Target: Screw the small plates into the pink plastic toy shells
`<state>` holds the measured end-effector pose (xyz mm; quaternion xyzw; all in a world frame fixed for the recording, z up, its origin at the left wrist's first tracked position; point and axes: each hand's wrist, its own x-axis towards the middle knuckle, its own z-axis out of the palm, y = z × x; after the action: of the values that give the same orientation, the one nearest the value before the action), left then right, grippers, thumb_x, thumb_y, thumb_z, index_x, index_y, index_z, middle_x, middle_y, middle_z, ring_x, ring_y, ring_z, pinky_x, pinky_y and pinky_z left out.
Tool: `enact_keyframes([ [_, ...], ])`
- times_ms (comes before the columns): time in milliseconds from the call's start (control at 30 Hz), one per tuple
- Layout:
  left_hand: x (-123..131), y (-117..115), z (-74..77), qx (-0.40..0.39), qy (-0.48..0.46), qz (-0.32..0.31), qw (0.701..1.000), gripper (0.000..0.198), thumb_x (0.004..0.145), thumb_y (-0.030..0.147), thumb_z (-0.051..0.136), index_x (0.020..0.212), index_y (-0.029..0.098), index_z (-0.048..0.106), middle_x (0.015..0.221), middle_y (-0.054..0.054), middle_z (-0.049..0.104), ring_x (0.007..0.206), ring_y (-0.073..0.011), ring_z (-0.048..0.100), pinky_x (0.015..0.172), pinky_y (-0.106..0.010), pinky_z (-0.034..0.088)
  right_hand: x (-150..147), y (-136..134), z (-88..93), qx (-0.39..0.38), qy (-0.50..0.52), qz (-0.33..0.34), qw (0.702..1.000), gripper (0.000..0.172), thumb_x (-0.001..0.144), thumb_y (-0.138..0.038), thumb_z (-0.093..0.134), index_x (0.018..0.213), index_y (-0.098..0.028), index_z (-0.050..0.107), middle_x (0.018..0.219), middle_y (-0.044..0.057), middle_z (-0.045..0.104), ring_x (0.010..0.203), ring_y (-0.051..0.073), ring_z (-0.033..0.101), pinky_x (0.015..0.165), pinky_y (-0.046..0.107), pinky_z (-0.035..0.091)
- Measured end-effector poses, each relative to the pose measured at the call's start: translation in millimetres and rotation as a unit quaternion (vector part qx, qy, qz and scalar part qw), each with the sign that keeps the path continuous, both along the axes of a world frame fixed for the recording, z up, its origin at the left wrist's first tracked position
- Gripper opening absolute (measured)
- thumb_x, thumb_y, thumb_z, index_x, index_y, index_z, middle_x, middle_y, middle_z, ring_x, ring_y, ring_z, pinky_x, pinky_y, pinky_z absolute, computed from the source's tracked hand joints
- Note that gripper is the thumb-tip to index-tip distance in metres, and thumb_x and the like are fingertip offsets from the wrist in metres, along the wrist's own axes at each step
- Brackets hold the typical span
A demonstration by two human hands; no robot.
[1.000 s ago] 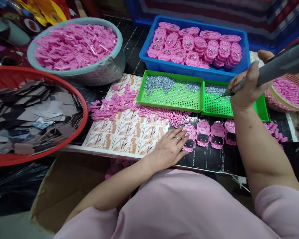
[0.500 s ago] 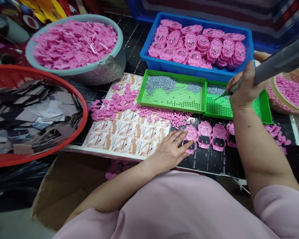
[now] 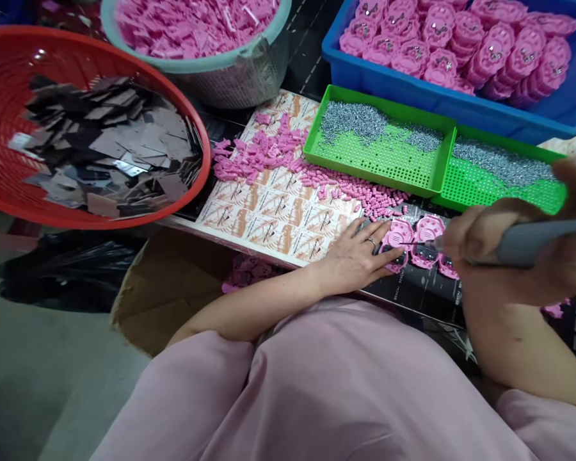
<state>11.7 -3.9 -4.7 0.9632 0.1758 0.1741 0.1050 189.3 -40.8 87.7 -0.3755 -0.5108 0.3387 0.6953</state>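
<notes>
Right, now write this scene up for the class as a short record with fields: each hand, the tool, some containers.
Left hand: touches the leftmost pink casing of a row
Right hand: grips a grey tool
Tool tip: over that casing; contact unclear
Green trays: small silvery parts
Blue tub: stacked pink casings
Red basket: flat dark and grey plates

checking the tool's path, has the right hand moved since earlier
Yes: against the right green tray, the right hand has come down toward the pink cases.
</notes>
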Motion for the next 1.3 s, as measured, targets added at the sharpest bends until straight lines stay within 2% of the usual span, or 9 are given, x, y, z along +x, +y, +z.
enact_keyframes([
  [100,1,0,0.0,0.012,-0.007,0.001,1.0,0.037,0.094,0.044,0.051,0.124,0.025,0.062,0.14,-0.02,0.049,0.13,-0.0308,0.048,0.106,-0.051,0.035,-24,2,0.5,0.056,-0.005,0.035,0.998,0.023,0.082,-0.034,0.063,0.103,-0.026,0.066,0.046,-0.007,0.05,0.031,0.012,0.042,0.029,0.027,0.04],
  [367,2,0,0.1,0.023,-0.005,0.002,1.0,0.039,0.092,0.045,0.054,0.125,0.027,0.062,0.137,-0.018,0.052,0.128,-0.0307,0.05,0.106,-0.052,0.035,-27,9,-11.8,0.052,-0.003,0.021,0.998,0.024,0.08,-0.035,0.065,0.102,-0.028,0.064,0.045,-0.008,0.048,0.029,0.01,0.039,0.029,0.025,0.039],
  [467,3,0,0.3,0.025,-0.005,0.004,1.0,0.037,0.093,0.046,0.052,0.124,0.028,0.062,0.136,-0.018,0.053,0.127,-0.0305,0.05,0.106,-0.053,0.035,-30,7,-11.2,0.022,0.002,0.012,1.0,0.022,0.08,-0.035,0.066,0.1,-0.029,0.063,0.046,-0.007,0.05,0.031,0.012,0.04,0.032,0.028,0.04],
  [633,4,1,0.8,0.035,0.005,0.003,0.999,0.037,0.091,0.047,0.055,0.12,0.025,0.065,0.136,-0.019,0.054,0.126,-0.0317,0.05,0.104,-0.054,0.036,-33,7,-7.0,-0.059,-0.049,0.027,0.997,0.018,0.079,-0.046,0.067,0.079,-0.029,0.06,0.045,-0.006,0.045,0.035,0.013,0.043,0.035,0.029,0.036],
  [767,4,2,1.8,0.022,0.015,0.002,1.0,0.038,0.093,0.047,0.052,0.121,0.026,0.064,0.134,-0.016,0.055,0.127,-0.0314,0.049,0.105,-0.056,0.034,-31,12,-11.5,-0.022,-0.066,0.076,0.995,0.022,0.081,-0.039,0.069,0.1,-0.034,0.059,0.049,-0.008,0.051,0.034,0.012,0.045,0.035,0.028,0.038],
  [933,3,2,2.9,0.014,0.01,-0.006,1.0,0.037,0.095,0.045,0.048,0.123,0.026,0.064,0.13,-0.015,0.058,0.128,-0.0313,0.049,0.106,-0.056,0.034,-33,14,-17.8,-0.026,-0.028,0.081,0.996,0.025,0.083,-0.034,0.068,0.106,-0.03,0.06,0.052,-0.008,0.052,0.038,0.01,0.048,0.037,0.026,0.039],
  [1067,2,3,5.8,0.017,0.017,-0.005,1.0,0.038,0.094,0.044,0.051,0.125,0.025,0.062,0.134,-0.018,0.055,0.127,-0.0323,0.049,0.105,-0.057,0.035,-23,4,0.8,0.004,-0.001,0.011,1.0,0.038,0.081,-0.041,0.068,0.116,-0.03,0.055,0.05,-0.009,0.052,0.039,0.012,0.049,0.037,0.027,0.04],
  [1200,0,4,13.1,0.018,0.049,-0.002,0.999,0.039,0.091,0.045,0.055,0.125,0.026,0.062,0.139,-0.018,0.05,0.13,-0.0337,0.046,0.108,-0.06,0.029,17,-20,22.9,0.059,-0.044,-0.179,0.981,0.031,0.081,-0.04,0.066,0.109,-0.029,0.059,0.049,-0.007,0.049,0.039,0.014,0.046,0.037,0.03,0.04],
  [1300,5,2,20.8,0.02,0.058,-0.012,0.998,0.051,0.088,0.05,0.058,0.13,0.022,0.057,0.146,-0.018,0.042,0.137,-0.0359,0.036,0.111,-0.061,0.024,61,-41,18.6,-0.009,-0.112,-0.319,0.941,0.028,0.085,-0.037,0.061,0.111,-0.028,0.056,0.049,-0.006,0.045,0.039,0.013,0.043,0.04,0.03,0.039],
])
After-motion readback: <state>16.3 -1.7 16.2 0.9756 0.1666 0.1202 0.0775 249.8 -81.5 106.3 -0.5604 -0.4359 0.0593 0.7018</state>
